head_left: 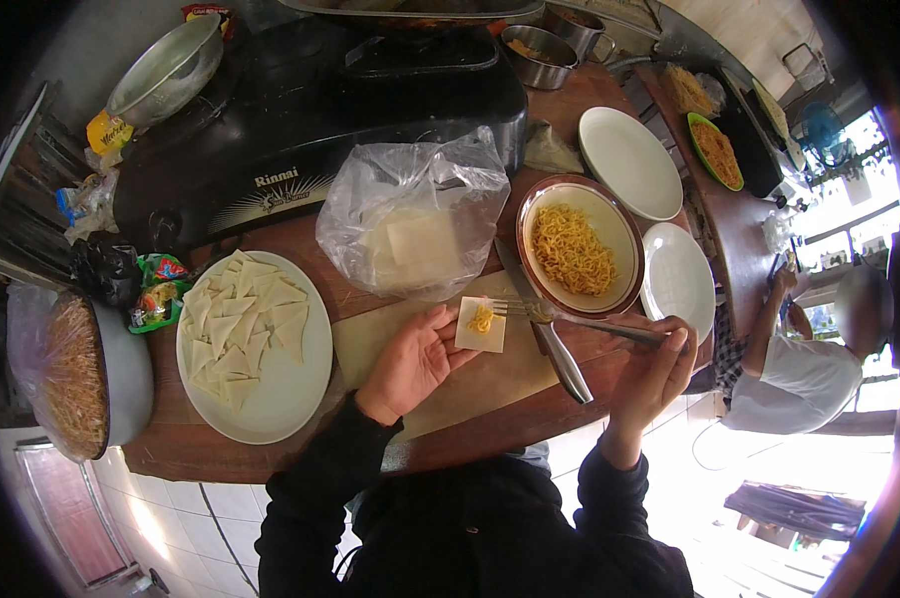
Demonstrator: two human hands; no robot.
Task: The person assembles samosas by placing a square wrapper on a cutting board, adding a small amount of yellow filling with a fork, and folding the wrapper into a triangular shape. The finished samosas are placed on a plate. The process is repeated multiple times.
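My left hand (410, 369) holds a square dough wrapper (492, 343) on its fingertips, palm up. A small heap of yellow noodles (481, 318) sits on the wrapper. Between the fingers and thumb of my right hand (657, 379) is a metal fork (604, 326), its tines touching the noodles on the wrapper. A brown-rimmed bowl (626, 221) of yellow noodles stands just beyond the fork. Left of my left hand, a white oval plate (305, 394) bears many folded dough triangles (233, 324). Beyond my hands lies a clear plastic bag (355, 189) with square wrappers (422, 242) on it.
A knife (566, 369) lies beside the bowl. Two white plates (629, 159) are at the right, a black stove (271, 130) at the back. A large pot (129, 374) with bagged brown food stands far left. Another person (804, 384) works at the far right.
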